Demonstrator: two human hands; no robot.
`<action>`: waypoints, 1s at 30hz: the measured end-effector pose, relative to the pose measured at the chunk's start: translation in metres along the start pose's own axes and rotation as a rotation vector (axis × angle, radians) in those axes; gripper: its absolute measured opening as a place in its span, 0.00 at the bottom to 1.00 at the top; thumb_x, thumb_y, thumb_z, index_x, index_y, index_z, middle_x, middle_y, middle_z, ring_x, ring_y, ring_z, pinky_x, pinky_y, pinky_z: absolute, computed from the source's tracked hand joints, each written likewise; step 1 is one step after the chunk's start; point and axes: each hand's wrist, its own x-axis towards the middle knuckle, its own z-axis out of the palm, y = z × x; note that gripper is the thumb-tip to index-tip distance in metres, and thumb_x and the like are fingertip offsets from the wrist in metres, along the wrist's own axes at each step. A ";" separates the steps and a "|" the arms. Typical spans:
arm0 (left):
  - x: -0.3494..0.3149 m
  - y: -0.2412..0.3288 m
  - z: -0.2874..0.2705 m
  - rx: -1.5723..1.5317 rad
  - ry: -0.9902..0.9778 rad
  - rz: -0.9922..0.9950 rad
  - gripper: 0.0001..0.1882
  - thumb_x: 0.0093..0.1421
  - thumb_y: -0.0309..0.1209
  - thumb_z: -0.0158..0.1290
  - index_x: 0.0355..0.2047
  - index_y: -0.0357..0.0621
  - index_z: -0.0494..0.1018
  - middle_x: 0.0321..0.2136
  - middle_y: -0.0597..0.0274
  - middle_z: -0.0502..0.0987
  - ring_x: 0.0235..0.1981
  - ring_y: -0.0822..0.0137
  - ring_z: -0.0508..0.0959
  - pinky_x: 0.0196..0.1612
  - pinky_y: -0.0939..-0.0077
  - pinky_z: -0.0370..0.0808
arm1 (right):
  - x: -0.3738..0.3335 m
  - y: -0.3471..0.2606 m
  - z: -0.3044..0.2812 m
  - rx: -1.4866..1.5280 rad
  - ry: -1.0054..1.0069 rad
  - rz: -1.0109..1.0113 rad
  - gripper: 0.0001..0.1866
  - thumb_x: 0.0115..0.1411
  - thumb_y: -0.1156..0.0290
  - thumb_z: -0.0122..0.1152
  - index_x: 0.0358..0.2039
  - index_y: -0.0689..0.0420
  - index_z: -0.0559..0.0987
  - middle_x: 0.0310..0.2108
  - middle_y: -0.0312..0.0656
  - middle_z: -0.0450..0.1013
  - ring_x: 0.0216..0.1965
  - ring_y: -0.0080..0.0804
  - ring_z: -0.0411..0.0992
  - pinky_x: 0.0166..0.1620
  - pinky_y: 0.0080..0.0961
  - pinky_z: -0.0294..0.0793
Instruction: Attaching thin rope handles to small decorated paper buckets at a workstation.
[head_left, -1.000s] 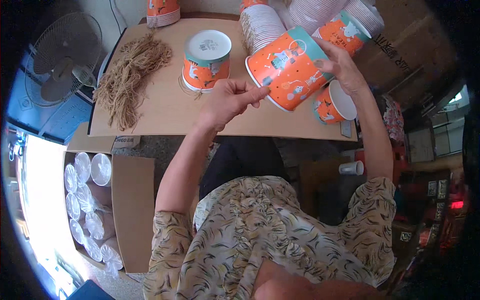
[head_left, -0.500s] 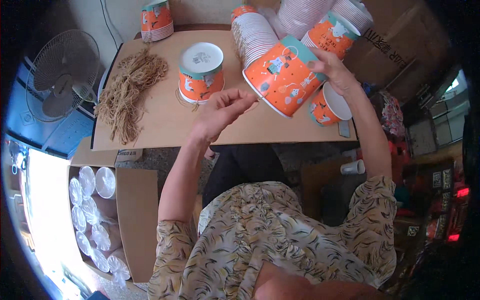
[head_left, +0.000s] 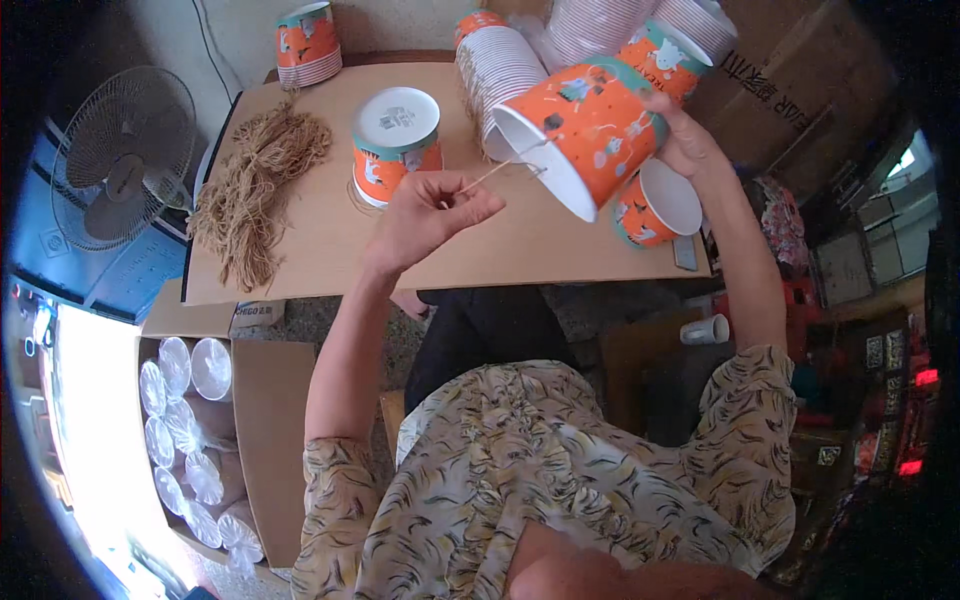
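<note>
My right hand (head_left: 684, 138) is closed on the teal end of an orange paper bucket (head_left: 597, 128) with cartoon prints, raised over the table. The bucket is tilted, its white open mouth turned toward my left hand (head_left: 428, 222). Between the thumb and fingers of that hand is a thin tan twine (head_left: 490, 174), stretched to the bucket's rim, where it passes through near the mouth. Left of this, a similar bucket (head_left: 398, 130) stands upside down, a loop of twine by its lower edge. Another bucket (head_left: 643, 218) lies on its side beneath my right wrist.
A heap of tan twine (head_left: 255, 190) covers the table's left part. Nested white-rimmed buckets (head_left: 500, 80) lie at the back, with more stacks behind. A small stack (head_left: 308, 50) stands far left. A fan (head_left: 125, 150) and a carton (head_left: 270, 440) of plastic-wrapped stacks are at the left.
My right hand has turned the bucket so that its open mouth faces left. My left hand has moved slightly left and down, drawing the twine out longer from the rim.
</note>
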 end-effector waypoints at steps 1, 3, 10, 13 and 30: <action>-0.001 -0.002 -0.003 0.000 0.000 0.003 0.08 0.64 0.35 0.63 0.32 0.44 0.81 0.23 0.79 0.75 0.25 0.86 0.68 0.28 0.86 0.62 | -0.003 0.001 -0.001 0.071 0.009 0.012 0.43 0.53 0.45 0.71 0.61 0.61 0.71 0.58 0.46 0.73 0.60 0.40 0.71 0.64 0.43 0.69; -0.001 -0.005 -0.008 -0.064 0.067 0.037 0.07 0.64 0.32 0.63 0.31 0.43 0.80 0.24 0.78 0.76 0.25 0.85 0.68 0.29 0.85 0.64 | -0.005 0.004 -0.004 0.215 0.027 0.035 0.43 0.53 0.48 0.74 0.62 0.60 0.69 0.59 0.46 0.72 0.60 0.42 0.71 0.66 0.47 0.68; 0.003 -0.017 -0.022 -0.025 0.065 0.128 0.07 0.63 0.31 0.64 0.30 0.42 0.80 0.22 0.77 0.76 0.25 0.84 0.69 0.28 0.84 0.65 | -0.006 0.006 0.000 0.268 0.004 0.036 0.45 0.50 0.51 0.77 0.63 0.58 0.67 0.59 0.45 0.72 0.60 0.41 0.71 0.63 0.47 0.71; 0.007 -0.013 -0.013 0.482 0.235 0.228 0.17 0.58 0.42 0.68 0.26 0.41 0.79 0.16 0.68 0.74 0.19 0.77 0.72 0.24 0.76 0.69 | -0.006 0.004 0.010 0.199 0.031 0.005 0.43 0.51 0.49 0.76 0.61 0.58 0.70 0.57 0.44 0.74 0.56 0.39 0.74 0.60 0.44 0.74; 0.015 -0.034 0.027 -0.223 0.386 0.005 0.08 0.60 0.30 0.65 0.26 0.40 0.82 0.18 0.78 0.72 0.22 0.86 0.66 0.24 0.84 0.61 | -0.019 -0.033 0.066 0.064 -0.214 -0.018 0.42 0.53 0.46 0.70 0.60 0.63 0.72 0.54 0.44 0.76 0.54 0.33 0.75 0.61 0.35 0.72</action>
